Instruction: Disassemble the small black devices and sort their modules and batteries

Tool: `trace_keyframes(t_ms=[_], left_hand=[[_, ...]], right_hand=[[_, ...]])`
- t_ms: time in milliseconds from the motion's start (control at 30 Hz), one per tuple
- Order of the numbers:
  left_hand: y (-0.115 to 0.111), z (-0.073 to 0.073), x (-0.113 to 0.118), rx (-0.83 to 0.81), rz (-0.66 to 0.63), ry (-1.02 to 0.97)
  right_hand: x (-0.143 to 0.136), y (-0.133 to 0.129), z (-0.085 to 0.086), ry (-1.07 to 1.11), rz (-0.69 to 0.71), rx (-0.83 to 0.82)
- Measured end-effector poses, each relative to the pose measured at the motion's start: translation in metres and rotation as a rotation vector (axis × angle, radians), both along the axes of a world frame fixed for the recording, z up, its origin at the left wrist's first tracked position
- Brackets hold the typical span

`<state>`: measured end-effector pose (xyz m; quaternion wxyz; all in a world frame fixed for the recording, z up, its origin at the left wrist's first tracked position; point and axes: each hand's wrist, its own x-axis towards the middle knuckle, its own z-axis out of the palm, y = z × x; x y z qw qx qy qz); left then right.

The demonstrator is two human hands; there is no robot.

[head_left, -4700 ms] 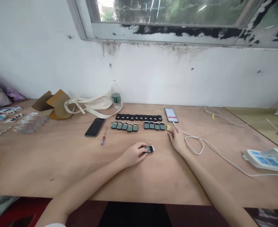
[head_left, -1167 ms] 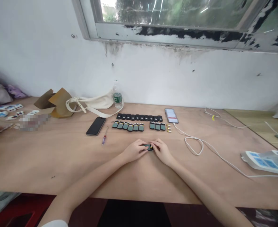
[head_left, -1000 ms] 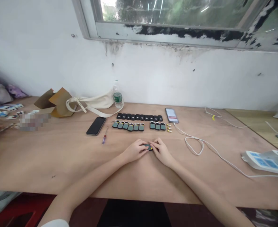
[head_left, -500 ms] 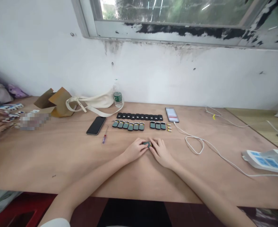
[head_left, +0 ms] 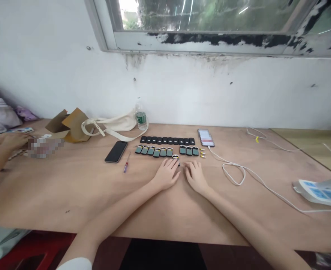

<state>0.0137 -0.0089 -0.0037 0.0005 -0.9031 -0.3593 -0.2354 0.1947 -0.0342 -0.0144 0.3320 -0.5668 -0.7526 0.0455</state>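
Note:
My left hand [head_left: 166, 174] rests its fingertips on a small grey-and-black module [head_left: 176, 157] near the right end of a row of similar modules [head_left: 156, 152]. Its fingers partly cover that module. To the right, my right hand [head_left: 195, 176] is over the table with fingers apart and curved, holding nothing. Three more modules [head_left: 189, 151] lie further right, beside several small yellow-and-silver parts [head_left: 202, 152]. Behind them runs a line of black covers [head_left: 168, 141].
A screwdriver [head_left: 126, 165] and a black phone [head_left: 116, 151] lie left. Behind stand a bottle [head_left: 141, 117], a white bag [head_left: 120, 123] and a cardboard box [head_left: 77, 125]. A lit phone [head_left: 206, 138] trails a white cable. A power strip [head_left: 319, 193] is right; another person's hands [head_left: 15, 142] are far left.
The module that both hands held has moved forward and now lies by the row under my left fingertips. My right hand has let go of it and drawn a little to the right.

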Motion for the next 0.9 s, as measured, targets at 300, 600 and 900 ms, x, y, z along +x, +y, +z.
trace_keyframes(t_ms=[300,600,900], left_hand=[[0.021,-0.008,0.01,-0.008,0.04,-0.047],[0.03,-0.01,0.012,-0.018,0.115,-0.101],[0.022,-0.003,0.005,0.019,0.005,-0.214]], right_hand=[[-0.004,0.047,-0.002,-0.145,-0.006,0.067],[-0.005,0.025,0.003,-0.207,0.071,0.147],[0.004,0.008,0.008,-0.083,0.082,0.175]])
